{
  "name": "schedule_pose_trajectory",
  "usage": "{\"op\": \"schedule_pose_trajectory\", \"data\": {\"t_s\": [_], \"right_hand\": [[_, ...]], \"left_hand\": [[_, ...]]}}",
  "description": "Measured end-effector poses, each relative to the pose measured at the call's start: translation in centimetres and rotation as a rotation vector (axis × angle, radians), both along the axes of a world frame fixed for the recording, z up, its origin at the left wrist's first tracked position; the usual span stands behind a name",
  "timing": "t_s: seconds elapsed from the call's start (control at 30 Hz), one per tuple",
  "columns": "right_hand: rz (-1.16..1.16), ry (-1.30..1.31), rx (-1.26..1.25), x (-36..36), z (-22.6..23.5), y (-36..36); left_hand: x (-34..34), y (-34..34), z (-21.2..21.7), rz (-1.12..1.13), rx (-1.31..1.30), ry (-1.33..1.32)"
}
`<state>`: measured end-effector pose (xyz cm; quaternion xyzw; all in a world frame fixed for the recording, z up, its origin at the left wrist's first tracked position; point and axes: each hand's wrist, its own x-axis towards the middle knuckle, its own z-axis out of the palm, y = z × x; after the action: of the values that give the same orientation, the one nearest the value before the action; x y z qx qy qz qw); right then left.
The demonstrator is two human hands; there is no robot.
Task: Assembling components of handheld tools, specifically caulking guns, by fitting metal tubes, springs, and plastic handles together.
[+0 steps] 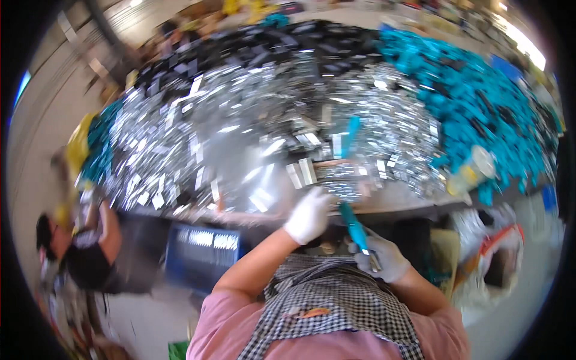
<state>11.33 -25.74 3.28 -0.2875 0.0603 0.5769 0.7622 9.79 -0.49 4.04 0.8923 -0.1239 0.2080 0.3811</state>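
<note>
My left hand (310, 217), in a white glove, is at the near table edge beside small flat shiny metal pieces (302, 173). Its fingers are blurred, so I cannot make out whether it holds anything. Close to my apron, my right hand (387, 259), also gloved in white, grips a long teal piece (354, 228) with a shiny metal end. That piece slants up and left from the hand. Farther in, another teal piece (351, 133) lies over the metal heap.
A big heap of silvery pieces (240, 108) covers the table, with black pieces (270, 45) behind and teal pieces (480, 102) at right. A clear container (480, 162) is near the right edge. Below left is a blue crate (204, 249); another person (90, 240) works at far left.
</note>
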Motion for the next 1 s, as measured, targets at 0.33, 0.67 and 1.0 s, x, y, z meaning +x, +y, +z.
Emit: {"op": "schedule_pose_trajectory", "data": {"t_s": [0.33,0.67,1.0], "right_hand": [[0.084,-0.076,0.100,-0.6,-0.3,0.1],[0.327,-0.615,-0.133,-0.2,0.7,-0.7],[0.506,-1.340,-0.229,1.3,0.5,-1.3]], "left_hand": [[-2.3,-1.9,1.4,-0.287,-0.010,-0.087],[-2.7,-2.0,2.6,-0.300,0.020,0.527],[-4.7,-2.4,2.8,-0.370,0.462,0.577]]}}
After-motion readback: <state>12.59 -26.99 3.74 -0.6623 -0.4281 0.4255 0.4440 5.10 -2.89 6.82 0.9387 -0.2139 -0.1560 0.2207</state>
